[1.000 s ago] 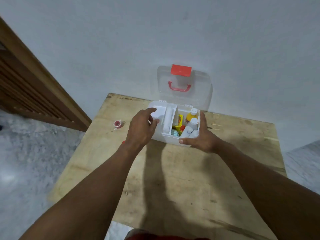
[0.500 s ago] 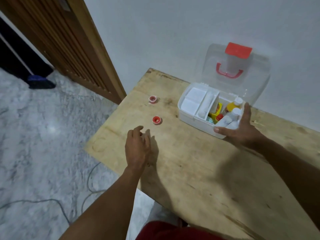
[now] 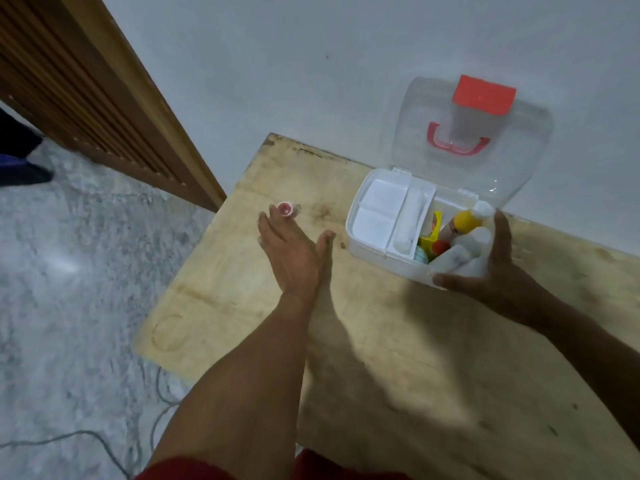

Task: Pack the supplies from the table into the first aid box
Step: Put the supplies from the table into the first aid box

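The white first aid box (image 3: 375, 251) stands open on the wooden table (image 3: 398, 348), its clear lid (image 3: 491, 174) with red latch and handle leaning against the wall. Its left side holds a white tray (image 3: 381, 207). On the right are a yellow bottle (image 3: 465, 220), white bottles and small packets. My right hand (image 3: 498, 271) grips the box's near right corner. My left hand (image 3: 294, 251) hovers flat over the table left of the box, fingers spread. Its fingertips touch a small red tape roll (image 3: 286, 208). The roll that lay nearer is out of sight.
A brown slatted wooden door (image 3: 86, 84) stands at the left behind the table's corner. Grey marbled floor with a thin cable (image 3: 104, 436) lies left of the table edge. The white wall rises right behind the box.
My left hand left the box and moved left, then forward to the far red roll. The nearer red roll has gone from view. The view swung left. My right hand kept its hold.
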Demonstrator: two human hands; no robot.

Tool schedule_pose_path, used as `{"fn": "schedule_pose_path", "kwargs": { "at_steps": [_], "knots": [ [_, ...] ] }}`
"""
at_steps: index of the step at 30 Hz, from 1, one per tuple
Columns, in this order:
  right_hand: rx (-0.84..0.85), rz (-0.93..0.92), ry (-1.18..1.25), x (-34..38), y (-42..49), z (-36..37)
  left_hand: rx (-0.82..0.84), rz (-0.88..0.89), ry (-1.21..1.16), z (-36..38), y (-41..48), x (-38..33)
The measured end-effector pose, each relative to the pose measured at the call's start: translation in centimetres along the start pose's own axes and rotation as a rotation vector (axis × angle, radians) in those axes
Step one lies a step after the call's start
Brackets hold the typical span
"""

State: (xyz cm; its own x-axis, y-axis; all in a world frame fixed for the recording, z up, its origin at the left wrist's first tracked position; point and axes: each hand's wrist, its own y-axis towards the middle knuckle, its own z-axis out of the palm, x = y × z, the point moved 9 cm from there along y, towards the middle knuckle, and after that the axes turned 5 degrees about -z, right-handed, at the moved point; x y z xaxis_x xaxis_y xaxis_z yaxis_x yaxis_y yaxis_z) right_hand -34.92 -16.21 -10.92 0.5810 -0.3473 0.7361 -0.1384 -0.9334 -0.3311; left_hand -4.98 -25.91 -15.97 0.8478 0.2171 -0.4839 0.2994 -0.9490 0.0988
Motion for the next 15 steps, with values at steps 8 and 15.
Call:
{"fn": "schedule_pose_path", "kwargs": {
  "at_steps": [8,15],
  "knots": [
    [0.008,0.01,0.035,0.5,-0.1,0.1,0.118,0.012,-0.228,1.8,5.0,-0.3],
    [-0.013,-0.001,0.024,-0.3,0.3,-0.2,0.022,-0.01,-0.272,-0.1,6.4,-0.6]
  ]
}}
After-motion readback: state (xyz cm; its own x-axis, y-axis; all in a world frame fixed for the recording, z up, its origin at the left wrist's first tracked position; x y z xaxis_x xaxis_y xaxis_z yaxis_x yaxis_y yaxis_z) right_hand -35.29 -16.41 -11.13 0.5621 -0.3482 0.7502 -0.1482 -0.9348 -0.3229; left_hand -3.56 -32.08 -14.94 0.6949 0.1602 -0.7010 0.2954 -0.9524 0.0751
